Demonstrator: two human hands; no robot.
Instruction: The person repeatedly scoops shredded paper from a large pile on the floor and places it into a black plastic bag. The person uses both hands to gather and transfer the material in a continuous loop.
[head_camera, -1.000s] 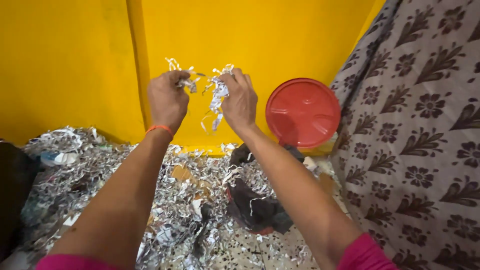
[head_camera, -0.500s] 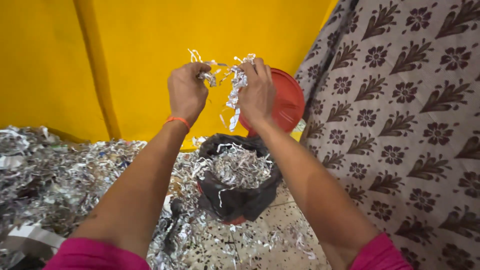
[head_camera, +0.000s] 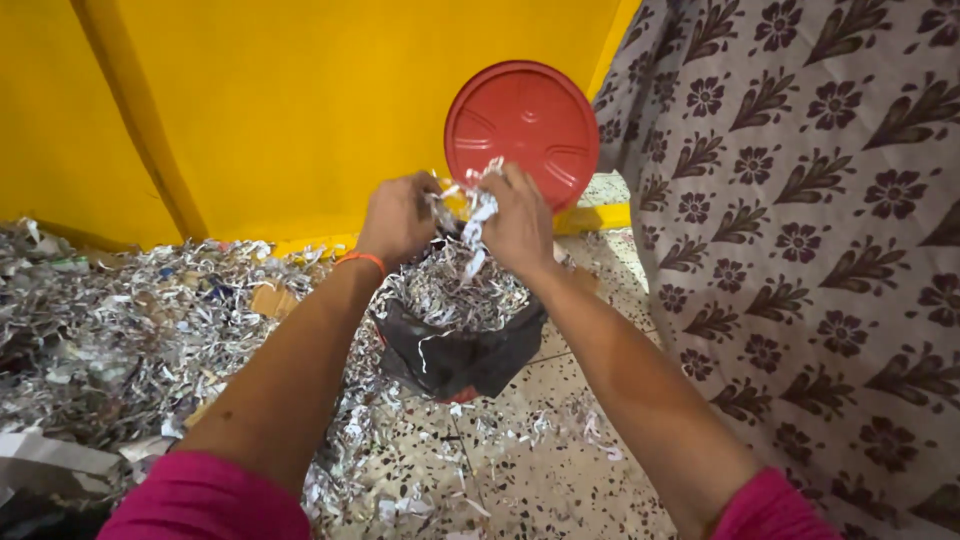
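My left hand (head_camera: 398, 216) and my right hand (head_camera: 518, 222) are held close together, both gripping a tangle of silver foil shreds (head_camera: 468, 208) between them. An orange band circles my left wrist. Just below the hands stands a container lined with a black bag (head_camera: 455, 352), heaped with more silver shreds (head_camera: 452, 290). The clump in my hands hangs right above that heap and a strand reaches down toward it.
A big pile of silver shreds (head_camera: 130, 320) covers the speckled floor (head_camera: 540, 470) at left. A round red lid (head_camera: 522, 128) leans against the yellow wall (head_camera: 300, 100). Patterned grey cloth (head_camera: 820, 250) fills the right side. Cardboard scraps lie in the pile.
My hands have dropped from high against the wall to just above the bag, still holding the shreds. The view has shifted so the bag and lid sit nearer the centre.
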